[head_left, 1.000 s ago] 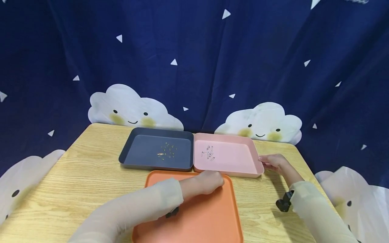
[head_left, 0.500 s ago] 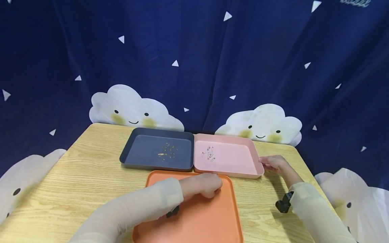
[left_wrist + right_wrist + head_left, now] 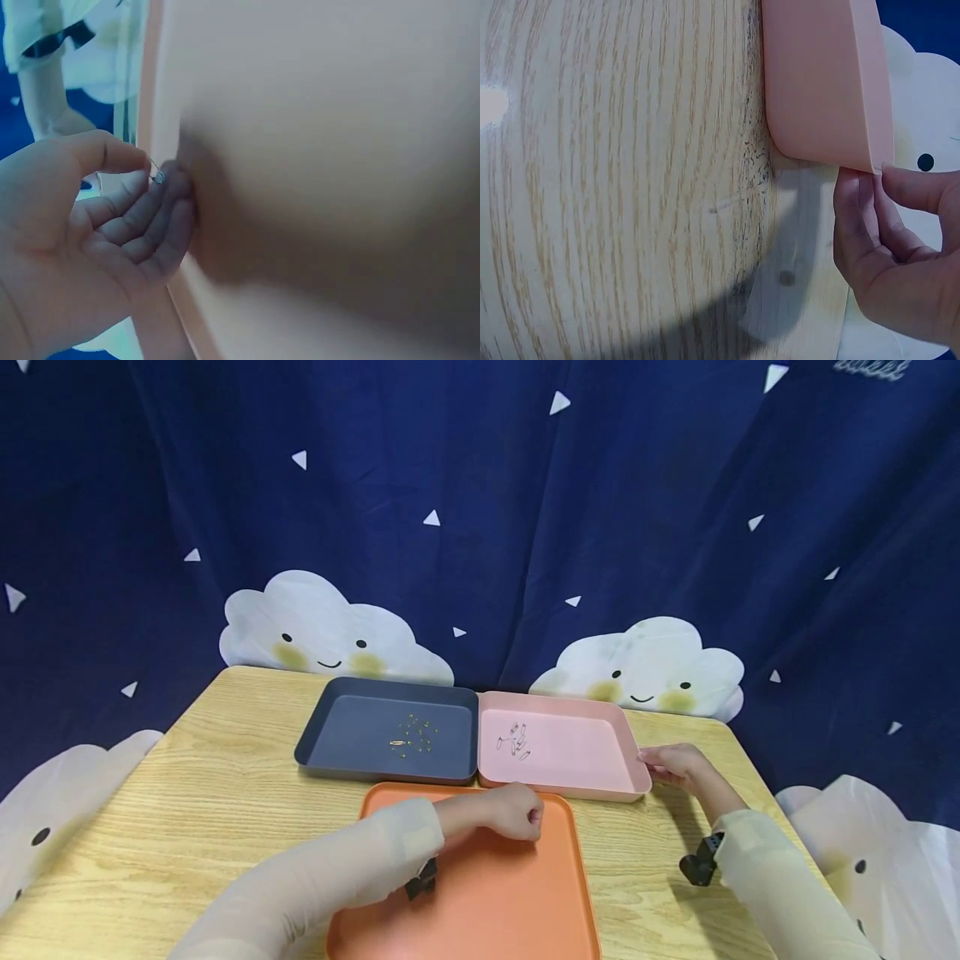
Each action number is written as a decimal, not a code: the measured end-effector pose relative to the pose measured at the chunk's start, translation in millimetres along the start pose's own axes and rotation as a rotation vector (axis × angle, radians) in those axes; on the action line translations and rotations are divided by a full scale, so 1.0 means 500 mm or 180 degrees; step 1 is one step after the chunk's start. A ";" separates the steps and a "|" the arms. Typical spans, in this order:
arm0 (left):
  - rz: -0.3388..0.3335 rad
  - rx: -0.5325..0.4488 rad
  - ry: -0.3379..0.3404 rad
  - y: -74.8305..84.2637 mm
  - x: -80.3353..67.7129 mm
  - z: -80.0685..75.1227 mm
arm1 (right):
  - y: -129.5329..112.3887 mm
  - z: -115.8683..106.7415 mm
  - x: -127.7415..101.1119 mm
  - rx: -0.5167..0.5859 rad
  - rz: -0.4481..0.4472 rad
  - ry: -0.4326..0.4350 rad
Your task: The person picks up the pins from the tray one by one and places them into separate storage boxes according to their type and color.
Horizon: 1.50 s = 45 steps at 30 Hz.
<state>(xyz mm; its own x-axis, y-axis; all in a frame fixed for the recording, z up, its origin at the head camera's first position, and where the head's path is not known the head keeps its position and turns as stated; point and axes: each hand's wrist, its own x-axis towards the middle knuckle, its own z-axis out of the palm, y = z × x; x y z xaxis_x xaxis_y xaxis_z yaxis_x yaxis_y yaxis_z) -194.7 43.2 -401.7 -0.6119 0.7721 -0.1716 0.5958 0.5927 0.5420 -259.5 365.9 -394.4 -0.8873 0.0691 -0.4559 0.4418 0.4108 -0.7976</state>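
Note:
My left hand [image 3: 513, 812] is over the orange tray [image 3: 517, 902], near its far edge. In the left wrist view its thumb and fingertips pinch a small silver safety pin [image 3: 158, 177], mostly hidden by the fingers. The pink tray [image 3: 585, 739] stands behind the orange one, with several silver safety pins [image 3: 519, 746] lying in its left half. My right hand [image 3: 678, 762] pinches the pink tray's right wall between thumb and fingers; the right wrist view shows the thumb at the rim.
A dark blue tray [image 3: 352, 735] touches the pink tray's left side and holds several small gold-coloured pieces [image 3: 401, 742]. All trays stand on a wooden table [image 3: 187, 777]. A blue curtain [image 3: 480, 485] with printed clouds hangs behind the table.
My left hand has shifted slightly left over the orange tray and turned, so its curled fingers face the right more. The right hand stays on the pink tray's wall.

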 end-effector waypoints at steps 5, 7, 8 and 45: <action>-0.0339 -0.1077 0.0009 -0.007 -0.002 -0.004 | 0.001 0.001 0.001 -0.0013 -0.0011 0.0018; -0.0444 -0.1431 -0.0002 -0.010 -0.002 -0.005 | 0.001 0.002 0.000 0.0000 -0.0009 0.0029; -0.0490 -0.1611 -0.0008 -0.011 -0.002 -0.005 | 0.001 0.002 0.001 0.0005 -0.0017 0.0017; -0.1103 -0.2969 0.0105 -0.002 0.055 -0.095 | -0.003 0.004 -0.001 0.0091 0.0034 0.0016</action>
<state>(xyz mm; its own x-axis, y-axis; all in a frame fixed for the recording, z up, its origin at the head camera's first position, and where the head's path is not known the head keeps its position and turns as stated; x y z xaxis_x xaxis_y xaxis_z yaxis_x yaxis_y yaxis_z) -236.6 53.1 -367.9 -0.6972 0.5753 -0.4276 -0.2575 0.3557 0.8984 -259.7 363.4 -393.7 -0.8831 0.0778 -0.4626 0.4548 0.3839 -0.8036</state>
